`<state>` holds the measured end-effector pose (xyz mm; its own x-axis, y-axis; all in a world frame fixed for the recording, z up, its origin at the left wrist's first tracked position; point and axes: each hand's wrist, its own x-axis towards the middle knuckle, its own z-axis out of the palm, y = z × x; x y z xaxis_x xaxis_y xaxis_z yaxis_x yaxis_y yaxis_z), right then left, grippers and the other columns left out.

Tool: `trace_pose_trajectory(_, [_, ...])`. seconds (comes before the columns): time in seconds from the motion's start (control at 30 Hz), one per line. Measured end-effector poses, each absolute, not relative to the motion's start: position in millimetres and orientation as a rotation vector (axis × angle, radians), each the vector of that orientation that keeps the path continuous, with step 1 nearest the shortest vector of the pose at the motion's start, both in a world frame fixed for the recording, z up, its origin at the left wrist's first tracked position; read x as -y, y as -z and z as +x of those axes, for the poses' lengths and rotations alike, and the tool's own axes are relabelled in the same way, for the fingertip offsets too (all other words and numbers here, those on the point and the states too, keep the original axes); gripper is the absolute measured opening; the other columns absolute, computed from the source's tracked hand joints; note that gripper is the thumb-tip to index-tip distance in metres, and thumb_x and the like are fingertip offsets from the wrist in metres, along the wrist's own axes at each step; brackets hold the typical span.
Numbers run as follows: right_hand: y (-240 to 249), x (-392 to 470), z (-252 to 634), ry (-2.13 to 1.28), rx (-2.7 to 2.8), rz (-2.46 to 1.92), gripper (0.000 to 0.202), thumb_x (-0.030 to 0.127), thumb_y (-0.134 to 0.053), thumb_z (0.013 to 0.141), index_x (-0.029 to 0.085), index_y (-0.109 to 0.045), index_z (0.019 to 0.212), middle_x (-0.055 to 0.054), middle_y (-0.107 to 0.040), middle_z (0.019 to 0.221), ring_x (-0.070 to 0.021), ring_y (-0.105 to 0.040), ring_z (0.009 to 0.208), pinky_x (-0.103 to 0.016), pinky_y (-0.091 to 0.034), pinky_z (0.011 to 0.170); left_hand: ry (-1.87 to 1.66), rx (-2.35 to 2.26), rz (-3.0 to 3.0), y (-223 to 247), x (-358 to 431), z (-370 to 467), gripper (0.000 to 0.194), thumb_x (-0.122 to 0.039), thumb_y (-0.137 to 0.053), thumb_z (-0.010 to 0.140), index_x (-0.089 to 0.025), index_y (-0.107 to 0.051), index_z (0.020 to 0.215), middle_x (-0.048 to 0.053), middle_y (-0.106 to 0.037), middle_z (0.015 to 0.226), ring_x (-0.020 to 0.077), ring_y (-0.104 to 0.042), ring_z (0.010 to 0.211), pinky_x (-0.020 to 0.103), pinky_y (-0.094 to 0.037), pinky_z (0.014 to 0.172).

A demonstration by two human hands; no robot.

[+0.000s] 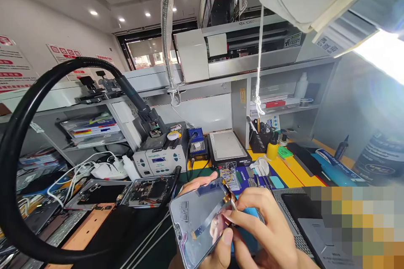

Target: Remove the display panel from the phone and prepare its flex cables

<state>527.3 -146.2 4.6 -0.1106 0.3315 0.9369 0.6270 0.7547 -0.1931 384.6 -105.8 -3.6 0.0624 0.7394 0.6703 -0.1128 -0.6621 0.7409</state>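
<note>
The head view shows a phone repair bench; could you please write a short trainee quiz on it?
1. True or false: the phone screen panel lies flat on the bench.
2. Which is yellow? A) squeeze bottle B) hot-air station
3. What lies left of the panel, inner parts up?

Key: 1 false, both hands hold it tilted. 2 A. 3 An opened phone.
</note>
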Motion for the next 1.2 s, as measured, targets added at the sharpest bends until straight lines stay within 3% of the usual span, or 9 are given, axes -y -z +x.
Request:
trace_pose_trajectory(0.33, [2.7, 148.4, 531.1, 0.276, 1.661, -0.740, 0.024, 0.005, -0.057, 0.078, 0.011, -0.068, 0.099, -0.010, -0.055, 0.091, -0.0234, -0.054, 0.085, -0.041, -0.051, 0.068, -1.837, -0.563, 1.869, 4.0, 97.8, 387.9, 0.064, -0.013, -0.071, 0.071, -0.034, -0.052, 0.128, 0.009, -0.054, 0.125, 0.0377, -0.055, 0.120, 0.059, -0.043, 0.104])
trace_pose_trajectory(0.47, [-0.1, 149.8, 529.0, 0.297, 1.678, -0.666, 0.034, 0.023, -0.065, 0.088, 0.008, -0.062, 0.118, -0.011, -0.060, 0.093, -0.0254, -0.058, 0.086, -0.043, -0.052, 0.069, -1.937, -0.511, 1.903, 13.9, 89.1, 386.7, 0.062, -0.030, -0.072, 0.079, -0.034, -0.046, 0.135, 0.009, -0.052, 0.129, 0.0366, -0.053, 0.121, 0.059, -0.042, 0.105])
trace_pose_trajectory(0.57, [-5.8, 150.3, 523.9, 0.315, 1.695, -0.651, 0.032, 0.012, -0.068, 0.084, 0.010, -0.063, 0.116, -0.010, -0.065, 0.090, -0.0228, -0.061, 0.083, -0.040, -0.053, 0.070, -1.979, -0.490, 1.965, 23.0, 85.4, 385.9, 0.061, -0.027, -0.068, 0.083, -0.034, -0.044, 0.139, 0.008, -0.050, 0.133, 0.0344, -0.052, 0.124, 0.056, -0.042, 0.105])
trace_pose_trajectory(0.73, [-9.4, 148.8, 526.4, 0.230, 1.698, -0.690, 0.034, -0.005, -0.058, 0.081, 0.010, -0.068, 0.110, -0.011, -0.069, 0.091, -0.0211, -0.063, 0.083, -0.037, -0.052, 0.068, -1.901, -0.605, 1.988, 27.1, 89.6, 387.4, 0.085, -0.006, -0.079, 0.068, -0.031, -0.045, 0.141, 0.011, -0.048, 0.139, 0.0345, -0.049, 0.128, 0.052, -0.041, 0.107])
trace_pose_trajectory(0.8, [-10.0, 147.8, 532.4, 0.242, 1.693, -0.731, 0.037, -0.007, -0.056, 0.081, 0.011, -0.069, 0.111, -0.012, -0.070, 0.093, -0.0218, -0.063, 0.086, -0.037, -0.053, 0.069, -1.789, -0.656, 1.729, 20.6, 92.5, 387.7, 0.086, -0.011, -0.085, 0.062, -0.029, -0.049, 0.138, 0.012, -0.047, 0.143, 0.0356, -0.047, 0.132, 0.049, -0.039, 0.109])
trace_pose_trajectory(0.87, [-10.8, 146.2, 537.7, 0.311, 1.691, -0.754, 0.037, -0.007, -0.057, 0.082, 0.012, -0.071, 0.111, -0.012, -0.070, 0.096, -0.0226, -0.064, 0.092, -0.038, -0.053, 0.072, -1.576, -0.637, 1.244, 10.4, 93.8, 386.2, 0.070, -0.027, -0.084, 0.069, -0.027, -0.055, 0.132, 0.011, -0.050, 0.145, 0.0344, -0.048, 0.133, 0.045, -0.039, 0.109])
trace_pose_trajectory(0.97, [-10.6, 142.1, 539.7, 0.389, 1.715, -0.746, 0.033, -0.004, -0.061, 0.084, 0.013, -0.071, 0.111, -0.012, -0.072, 0.098, -0.0229, -0.064, 0.096, -0.038, -0.053, 0.076, -1.173, -0.560, 0.772, -5.4, 91.6, 380.9, 0.047, -0.050, -0.057, 0.090, -0.015, -0.066, 0.120, 0.017, -0.067, 0.126, 0.0341, -0.064, 0.114, 0.046, -0.052, 0.093])
trace_pose_trajectory(1.07, [-6.8, 137.1, 534.8, 0.414, 1.796, -0.721, 0.029, 0.001, -0.063, 0.084, 0.015, -0.071, 0.108, -0.009, -0.074, 0.096, -0.0219, -0.065, 0.092, -0.037, -0.051, 0.074, -0.858, -0.475, 0.512, -14.1, 86.9, 375.9, 0.052, -0.051, -0.046, 0.095, -0.009, -0.074, 0.106, 0.016, -0.077, 0.095, 0.0264, -0.072, 0.087, 0.037, -0.057, 0.077])
trace_pose_trajectory(1.2, [2.2, 133.0, 526.8, 0.385, 1.902, -0.736, 0.027, 0.003, -0.061, 0.080, 0.014, -0.069, 0.104, -0.009, -0.073, 0.096, -0.0230, -0.064, 0.091, -0.037, -0.049, 0.071, -0.751, -0.449, 0.417, -16.3, 79.8, 375.7, 0.047, -0.043, -0.042, 0.099, -0.010, -0.074, 0.092, 0.010, -0.075, 0.077, 0.0169, -0.067, 0.061, 0.028, -0.055, 0.061])
